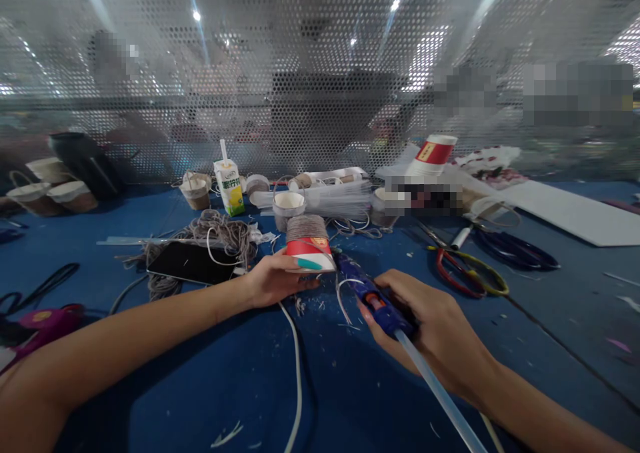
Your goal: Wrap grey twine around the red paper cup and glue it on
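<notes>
Nearest, the right hand (430, 326) is gripping a blue glue gun (375, 299), its fingers closing round the body while a translucent glue stick (435, 379) is protruding from the rear. The right forearm is entering from the lower right, and the nozzle is pointing away towards a paper cup (309, 243); whether they are touching is hard to confirm from this angle. The left hand (275, 278) is holding this red-and-white cup over the tabletop (345, 386), thumb lying across its side; grey cord (306, 227) is encircling the upper part.

Beyond the left hand, a black phone (193, 263) is lying against a cord heap (215, 229). Farther back, a cord-wrapped cup (289, 221) is standing upright, its pale interior showing. A drink carton (231, 187) is standing to its left, holding a straw (223, 150). At far left, small baskets (73, 197) are sitting near a dark bottle (85, 163). Behind everything, a perforated screen (240, 79) is extending across.
</notes>
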The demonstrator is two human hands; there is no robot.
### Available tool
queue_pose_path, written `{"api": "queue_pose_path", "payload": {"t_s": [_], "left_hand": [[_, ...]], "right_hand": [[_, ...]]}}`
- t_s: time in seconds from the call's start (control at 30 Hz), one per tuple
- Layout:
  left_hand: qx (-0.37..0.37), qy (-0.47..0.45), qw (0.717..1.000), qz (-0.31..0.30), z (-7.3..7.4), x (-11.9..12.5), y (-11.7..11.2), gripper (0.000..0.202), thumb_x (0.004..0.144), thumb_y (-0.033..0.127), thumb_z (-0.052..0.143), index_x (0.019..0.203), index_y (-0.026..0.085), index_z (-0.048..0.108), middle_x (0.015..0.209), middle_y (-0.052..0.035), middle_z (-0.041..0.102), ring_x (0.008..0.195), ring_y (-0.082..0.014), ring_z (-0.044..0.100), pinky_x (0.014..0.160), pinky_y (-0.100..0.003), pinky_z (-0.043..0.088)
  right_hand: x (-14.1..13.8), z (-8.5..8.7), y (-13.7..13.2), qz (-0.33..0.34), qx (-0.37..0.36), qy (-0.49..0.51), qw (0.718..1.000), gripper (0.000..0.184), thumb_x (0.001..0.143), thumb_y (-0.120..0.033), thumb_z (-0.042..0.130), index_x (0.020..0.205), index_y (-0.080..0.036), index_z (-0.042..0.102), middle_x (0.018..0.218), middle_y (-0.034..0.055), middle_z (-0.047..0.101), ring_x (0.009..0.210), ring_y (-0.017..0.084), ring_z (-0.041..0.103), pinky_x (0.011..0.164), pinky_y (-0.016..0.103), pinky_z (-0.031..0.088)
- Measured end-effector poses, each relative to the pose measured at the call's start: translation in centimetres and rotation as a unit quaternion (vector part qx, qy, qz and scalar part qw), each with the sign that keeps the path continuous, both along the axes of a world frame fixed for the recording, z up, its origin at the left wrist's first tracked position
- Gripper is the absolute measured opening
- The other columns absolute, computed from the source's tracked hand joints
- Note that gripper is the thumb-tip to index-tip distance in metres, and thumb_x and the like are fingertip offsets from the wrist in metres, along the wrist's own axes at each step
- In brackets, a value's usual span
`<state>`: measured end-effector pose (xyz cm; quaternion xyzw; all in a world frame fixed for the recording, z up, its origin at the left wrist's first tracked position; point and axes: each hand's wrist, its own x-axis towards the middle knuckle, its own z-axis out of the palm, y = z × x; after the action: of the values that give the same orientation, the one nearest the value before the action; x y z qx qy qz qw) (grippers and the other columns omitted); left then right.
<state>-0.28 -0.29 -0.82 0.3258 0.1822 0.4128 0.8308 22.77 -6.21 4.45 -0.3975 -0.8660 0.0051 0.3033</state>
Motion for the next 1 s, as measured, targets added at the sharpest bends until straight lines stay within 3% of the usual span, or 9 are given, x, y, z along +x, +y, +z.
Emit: {"api": "queue_pose_path", "payload": {"t_s": [0.13,0.27,0.43,0.57,0.8,0.93,1.0], "left_hand": [[0.003,0.007,1.0,-0.001,-0.1,-0.2,0.2,0.041,0.057,0.019,0.073,0.097,0.013,0.066,0.096,-0.0086,0.071,0.095,-0.022,0.063,0.083,-0.033,0.042],[0.002,0.008,1.0,-0.001,-0.2,-0.3,0.2,0.041,0.057,0.019,0.072,0.098,0.013,0.067,0.099,-0.0091,0.071,0.098,-0.0224,0.062,0.084,-0.032,0.041],[-0.03,0.012,0.999,-0.002,-0.2,-0.4,0.1,0.039,0.059,0.016,0.071,0.098,0.013,0.068,0.096,-0.0081,0.073,0.096,-0.0213,0.064,0.089,-0.033,0.042],[-0.07,0.026,0.997,0.027,-0.1,-0.3,0.1,0.036,0.056,0.018,0.072,0.091,0.011,0.069,0.091,-0.0082,0.074,0.09,-0.0199,0.065,0.087,-0.032,0.044],[-0.093,0.023,0.993,0.071,0.5,0.0,0.3,0.034,0.058,0.024,0.072,0.089,0.011,0.068,0.091,-0.0103,0.073,0.087,-0.0202,0.063,0.077,-0.031,0.046],[-0.049,0.041,0.995,0.071,0.6,0.3,0.0,0.036,0.055,0.016,0.077,0.089,0.013,0.066,0.088,-0.0068,0.071,0.084,-0.018,0.063,0.08,-0.031,0.045],[-0.012,0.047,0.996,0.068,0.7,0.5,-0.3,0.046,0.05,0.011,0.08,0.094,0.014,0.065,0.087,-0.0048,0.071,0.083,-0.0173,0.064,0.079,-0.03,0.045]], "right_hand": [[0.2,-0.3,0.4,-0.017,0.052,0.022,0.998,0.005,0.08,-0.021,0.055,0.078,-0.022,0.051,0.064,-0.001,0.055,0.051,0.012,0.051,0.049,0.025,0.041],[0.6,-0.7,0.9,-0.033,0.128,0.047,0.99,0.012,0.086,-0.024,0.052,0.075,-0.023,0.047,0.062,-0.0001,0.052,0.049,0.014,0.05,0.047,0.027,0.04],[0.5,-0.3,0.1,-0.01,0.187,0.05,0.981,0.01,0.083,-0.017,0.055,0.079,-0.022,0.047,0.064,-0.0005,0.052,0.052,0.012,0.051,0.049,0.025,0.043],[0.1,0.0,-0.9,0.031,0.18,0.074,0.98,0.011,0.082,-0.012,0.053,0.081,-0.021,0.047,0.065,-0.001,0.05,0.051,0.01,0.048,0.048,0.024,0.04],[0.6,-0.1,-0.8,0.02,0.183,0.074,0.98,0.007,0.083,-0.013,0.053,0.085,-0.02,0.054,0.068,0.0009,0.054,0.054,0.012,0.053,0.051,0.024,0.044],[1.1,-0.5,-0.4,0.033,0.165,0.052,0.984,0.009,0.084,-0.014,0.05,0.088,-0.019,0.057,0.073,0.0039,0.059,0.059,0.014,0.058,0.051,0.025,0.046],[1.2,-0.6,-0.4,0.044,0.197,0.053,0.978,0.009,0.086,-0.019,0.047,0.09,-0.019,0.056,0.072,0.0035,0.06,0.056,0.014,0.059,0.047,0.025,0.045]]}}
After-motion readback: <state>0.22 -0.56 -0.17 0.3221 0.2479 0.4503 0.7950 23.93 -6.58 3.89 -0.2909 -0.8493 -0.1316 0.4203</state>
